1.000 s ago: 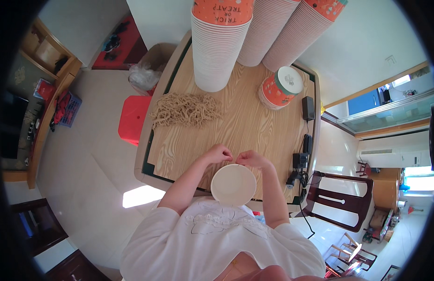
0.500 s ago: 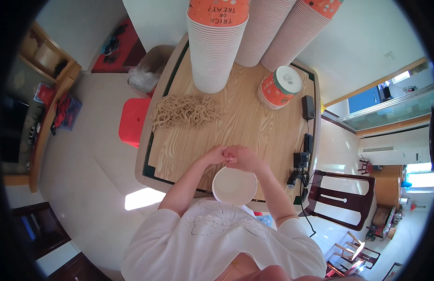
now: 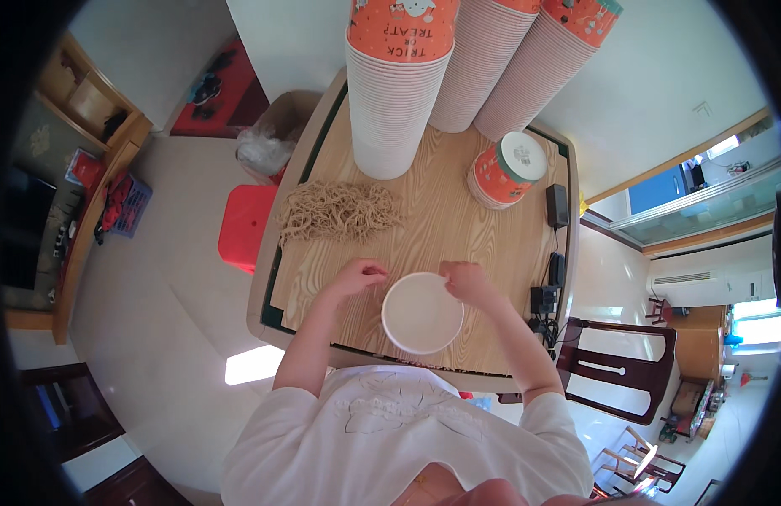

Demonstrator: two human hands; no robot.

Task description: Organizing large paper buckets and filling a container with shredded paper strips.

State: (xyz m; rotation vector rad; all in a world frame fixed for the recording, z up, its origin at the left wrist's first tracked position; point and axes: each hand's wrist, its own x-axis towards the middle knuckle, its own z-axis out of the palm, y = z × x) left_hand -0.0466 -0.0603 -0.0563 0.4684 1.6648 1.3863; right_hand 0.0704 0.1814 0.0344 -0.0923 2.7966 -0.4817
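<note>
A round white paper bucket (image 3: 422, 313) stands on the wood-grain table (image 3: 323, 291) in front of me, its open mouth facing up and its inside pale. My right hand (image 3: 466, 282) is at the far right of the rim, fingers curled closed on the edge. To the left of the bucket, just apart from the rim, my left hand (image 3: 360, 277) hovers with thumb and fingertips drawn together. Whatever it pinches, if anything, is too small to make out. Beyond my left hand lies a heap of tan twine (image 3: 338, 211).
Tall stacks of orange-and-white paper buckets (image 3: 392, 118) stand at the far side. A short stack (image 3: 497, 181) with a white base up sits at the right. Black adapters and cables (image 3: 557, 207) line the right edge. A red stool (image 3: 243, 223) and a dark chair (image 3: 618, 369) flank the table.
My hands were together above the bucket's far rim; they have parted, left hand leftward and right hand rightward. The bucket now shows more fully over the table.
</note>
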